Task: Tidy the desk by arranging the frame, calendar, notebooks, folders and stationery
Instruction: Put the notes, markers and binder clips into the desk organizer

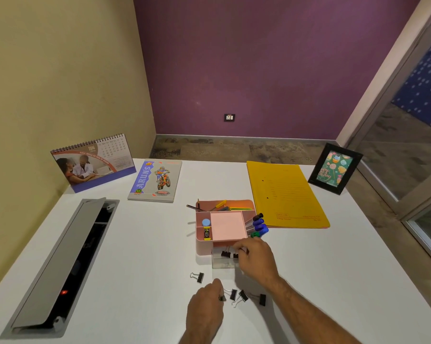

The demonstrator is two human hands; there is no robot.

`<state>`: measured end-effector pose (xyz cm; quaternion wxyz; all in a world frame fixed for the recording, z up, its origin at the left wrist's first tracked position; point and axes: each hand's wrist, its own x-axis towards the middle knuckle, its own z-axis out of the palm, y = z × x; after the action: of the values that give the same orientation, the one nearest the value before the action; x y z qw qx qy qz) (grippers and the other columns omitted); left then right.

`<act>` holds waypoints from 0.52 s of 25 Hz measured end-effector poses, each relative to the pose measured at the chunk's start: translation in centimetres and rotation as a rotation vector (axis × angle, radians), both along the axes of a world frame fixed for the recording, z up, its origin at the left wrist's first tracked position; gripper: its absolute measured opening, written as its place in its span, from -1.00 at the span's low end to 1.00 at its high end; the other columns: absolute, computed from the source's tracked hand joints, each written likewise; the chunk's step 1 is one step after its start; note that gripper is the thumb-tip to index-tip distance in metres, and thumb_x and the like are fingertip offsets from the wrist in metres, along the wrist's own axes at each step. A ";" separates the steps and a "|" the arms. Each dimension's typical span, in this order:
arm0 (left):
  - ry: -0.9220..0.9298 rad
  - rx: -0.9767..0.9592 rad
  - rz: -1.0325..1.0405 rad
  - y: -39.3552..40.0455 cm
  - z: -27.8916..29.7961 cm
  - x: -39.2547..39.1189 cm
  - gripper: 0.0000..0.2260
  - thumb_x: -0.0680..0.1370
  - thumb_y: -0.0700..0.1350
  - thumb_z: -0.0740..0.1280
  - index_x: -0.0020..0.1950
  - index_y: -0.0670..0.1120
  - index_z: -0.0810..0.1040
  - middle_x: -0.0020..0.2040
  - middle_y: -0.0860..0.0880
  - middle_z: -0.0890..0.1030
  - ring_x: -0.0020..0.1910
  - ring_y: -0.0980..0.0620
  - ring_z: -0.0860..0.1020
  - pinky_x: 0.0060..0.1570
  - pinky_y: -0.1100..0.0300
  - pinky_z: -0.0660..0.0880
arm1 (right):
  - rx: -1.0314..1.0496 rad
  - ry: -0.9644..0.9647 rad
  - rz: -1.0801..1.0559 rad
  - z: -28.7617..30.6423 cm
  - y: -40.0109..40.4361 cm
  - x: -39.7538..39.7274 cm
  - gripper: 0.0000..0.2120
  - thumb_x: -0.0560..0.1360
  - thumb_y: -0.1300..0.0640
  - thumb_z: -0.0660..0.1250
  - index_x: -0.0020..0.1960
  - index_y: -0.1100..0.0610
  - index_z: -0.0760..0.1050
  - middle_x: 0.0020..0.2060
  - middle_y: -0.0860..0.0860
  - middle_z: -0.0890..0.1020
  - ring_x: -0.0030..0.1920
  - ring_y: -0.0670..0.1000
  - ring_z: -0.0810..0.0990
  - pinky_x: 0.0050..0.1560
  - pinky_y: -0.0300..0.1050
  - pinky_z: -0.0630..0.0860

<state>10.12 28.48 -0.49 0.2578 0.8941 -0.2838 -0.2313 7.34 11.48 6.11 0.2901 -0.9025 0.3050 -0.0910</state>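
The left hand is curled and pinches a small black clip. More binder clips lie just to its right on the white desk. Past them, the right hand has bent fingers at the clear little drawer of the pink organizer; what it holds is hidden. Farther off are a yellow folder, notebook, calendar and frame.

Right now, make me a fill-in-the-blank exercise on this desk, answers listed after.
1. The calendar stands at the desk's far ____ corner.
2. The folder is ____ in colour.
3. The right hand reaches to the organiser's clear ____, which holds binder clips.
4. The picture frame stands ____ of the folder.

Answers: left; yellow; drawer; right
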 end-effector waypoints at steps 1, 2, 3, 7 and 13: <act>0.061 -0.062 0.052 0.0 0.1 -0.1 -0.85 0.46 -0.18 0.22 -0.13 0.07 0.35 -0.15 0.15 0.61 -0.16 0.09 0.53 -0.17 0.19 0.46 | 0.046 -0.064 0.021 -0.2 0.3 -0.3 -0.81 0.47 0.18 0.33 -0.01 0.02 0.68 -0.07 -0.11 0.70 -0.05 -0.11 0.57 0.03 -0.16 0.59; 0.127 -0.131 0.109 -0.1 0.3 -0.2 -0.83 0.46 -0.20 0.26 -0.16 0.08 0.36 -0.19 0.15 0.63 -0.20 0.10 0.55 -0.23 0.20 0.47 | 0.090 -0.126 0.047 -0.4 0.6 -0.6 -0.82 0.43 0.16 0.36 -0.03 0.01 0.68 -0.11 -0.14 0.69 -0.09 -0.12 0.60 -0.02 -0.15 0.62; 0.180 -0.193 0.164 -0.4 0.6 -0.2 -0.81 0.46 -0.21 0.31 -0.18 0.08 0.38 -0.22 0.13 0.63 -0.22 0.09 0.56 -0.26 0.18 0.48 | 0.125 -0.177 0.072 -0.8 1.0 -1.0 -0.83 0.40 0.13 0.38 -0.05 -0.01 0.68 -0.15 -0.19 0.69 -0.14 -0.14 0.61 -0.08 -0.16 0.63; 0.230 -0.429 0.268 -1.9 2.4 0.4 -0.77 0.46 -0.22 0.41 -0.22 0.10 0.47 -0.27 0.10 0.64 -0.25 0.12 0.59 -0.22 0.15 0.56 | 0.219 -0.133 0.113 -1.5 1.8 -2.1 -0.72 0.32 -0.09 0.40 -0.01 -0.07 0.67 -0.13 -0.23 0.67 -0.13 -0.14 0.61 -0.14 -0.24 0.60; 0.251 -0.582 0.294 -2.4 3.1 1.7 -0.76 0.42 -0.23 0.52 -0.22 0.04 0.50 -0.26 0.15 0.63 -0.25 0.13 0.57 -0.21 0.31 0.51 | 0.317 -0.144 0.133 -0.5 1.6 -2.2 -0.79 0.38 0.17 0.47 -0.03 -0.05 0.69 -0.18 -0.25 0.68 -0.10 -0.21 0.62 -0.14 -0.38 0.54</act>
<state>11.79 26.09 2.59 0.5651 0.7792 -0.1721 -0.2092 5.19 13.08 5.57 0.4551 -0.8549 0.2335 -0.0869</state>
